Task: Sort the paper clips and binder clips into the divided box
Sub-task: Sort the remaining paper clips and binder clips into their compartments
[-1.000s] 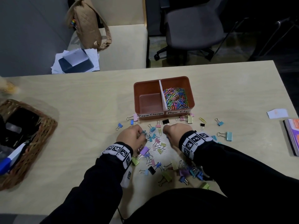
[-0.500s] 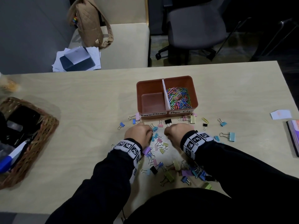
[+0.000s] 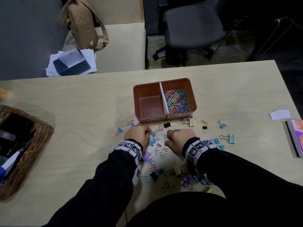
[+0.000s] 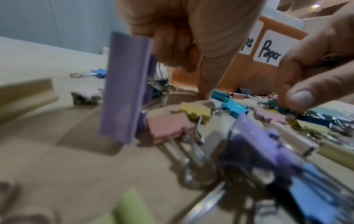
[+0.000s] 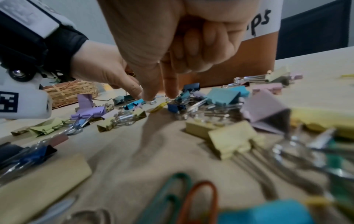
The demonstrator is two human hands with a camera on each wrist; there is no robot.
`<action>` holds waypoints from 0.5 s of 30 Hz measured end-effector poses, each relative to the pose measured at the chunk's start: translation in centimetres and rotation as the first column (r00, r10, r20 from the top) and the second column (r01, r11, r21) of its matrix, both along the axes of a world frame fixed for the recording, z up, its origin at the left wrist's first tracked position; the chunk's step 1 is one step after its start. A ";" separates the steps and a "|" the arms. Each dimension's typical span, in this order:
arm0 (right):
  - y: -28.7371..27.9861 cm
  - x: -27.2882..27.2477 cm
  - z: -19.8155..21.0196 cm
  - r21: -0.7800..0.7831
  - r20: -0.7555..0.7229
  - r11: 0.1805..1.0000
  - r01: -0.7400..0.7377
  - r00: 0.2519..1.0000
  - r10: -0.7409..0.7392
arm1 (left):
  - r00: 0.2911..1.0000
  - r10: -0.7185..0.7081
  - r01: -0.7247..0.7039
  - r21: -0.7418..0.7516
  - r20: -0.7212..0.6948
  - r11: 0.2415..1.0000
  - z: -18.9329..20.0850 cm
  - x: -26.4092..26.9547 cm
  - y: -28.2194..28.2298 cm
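The orange divided box [image 3: 134, 102] stands mid-table; its right half holds a heap of coloured paper clips [image 3: 177, 100] and its left half is bare. Binder clips [image 3: 159, 145] lie scattered in front of it. My left hand [image 3: 148, 134] hovers over them with its index fingertip [image 4: 205, 94] on the table beside a teal binder clip [image 4: 220, 94]. The other fingers are curled, and whether they hold anything is unclear. My right hand [image 5: 161, 97] points thumb and index down and pinches a yellow paper clip [image 3: 165, 138]. A purple binder clip [image 4: 126, 87] stands upright under my left wrist.
A wicker basket [image 3: 41, 140] sits at the left edge, and a notebook [image 3: 295, 138] and a paper slip [image 3: 279, 114] at the right. A loose yellow paper clip [image 3: 205, 122] lies right of the box. Green and orange paper clips [image 5: 182, 197] lie near my right wrist.
My left hand has crept forward and rightward, closer to the box and the teal clip. My right hand has stayed almost in place over the same spot.
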State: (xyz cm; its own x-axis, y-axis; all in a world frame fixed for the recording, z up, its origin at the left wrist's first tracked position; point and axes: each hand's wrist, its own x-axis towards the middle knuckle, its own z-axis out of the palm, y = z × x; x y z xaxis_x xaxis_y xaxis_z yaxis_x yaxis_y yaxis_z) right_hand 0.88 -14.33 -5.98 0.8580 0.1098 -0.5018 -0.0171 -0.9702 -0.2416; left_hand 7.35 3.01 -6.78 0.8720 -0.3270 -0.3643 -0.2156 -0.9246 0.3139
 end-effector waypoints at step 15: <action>1.8 0.5 1.5 -0.105 -0.195 0.991 -0.084 0.979 0.062 | 0.984 -0.180 0.177 0.130 0.006 0.976 0.2 -0.5 -1.1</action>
